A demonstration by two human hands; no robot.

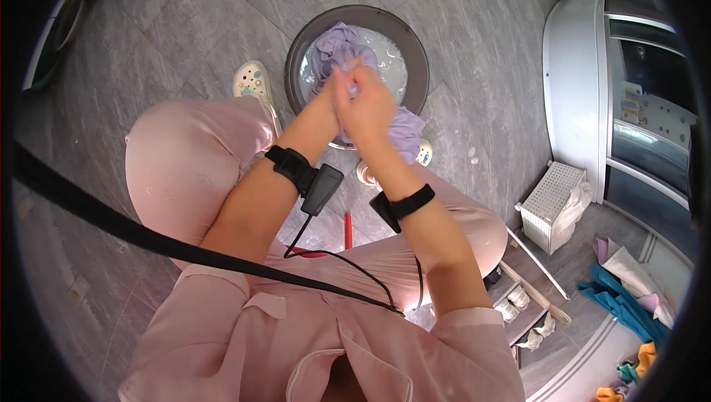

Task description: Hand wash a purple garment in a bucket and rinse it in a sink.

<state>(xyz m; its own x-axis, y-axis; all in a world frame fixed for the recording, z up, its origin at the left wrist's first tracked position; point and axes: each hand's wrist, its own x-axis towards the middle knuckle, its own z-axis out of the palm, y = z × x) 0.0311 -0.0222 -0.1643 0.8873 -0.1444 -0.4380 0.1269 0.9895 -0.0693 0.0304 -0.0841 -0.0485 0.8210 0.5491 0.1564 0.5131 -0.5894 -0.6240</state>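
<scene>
A wet lavender cloth (pixel 335 41) lies bunched in a round dark-grey basin (pixel 418 63) of sudsy water (pixel 395 63). Part of the fabric hangs over the basin's near right rim. Above the water, my right hand (pixel 369 99) has its fingers closed around a fold of this cloth. Pressed close beside it, my left hand (pixel 332 89) also grips the fabric, its fingers partly hidden by the right hand and the cloth. Some blur on both hands hides the exact finger positions.
Cream clogs (pixel 253 79) are on my feet beside the basin. To the right stand a white perforated basket (pixel 550 191) and a glass-fronted cabinet (pixel 575 85). Shoes sit on a low rack (pixel 514 305); clothes (pixel 616 296) lie at lower right. A black strap (pixel 166 243) crosses the view.
</scene>
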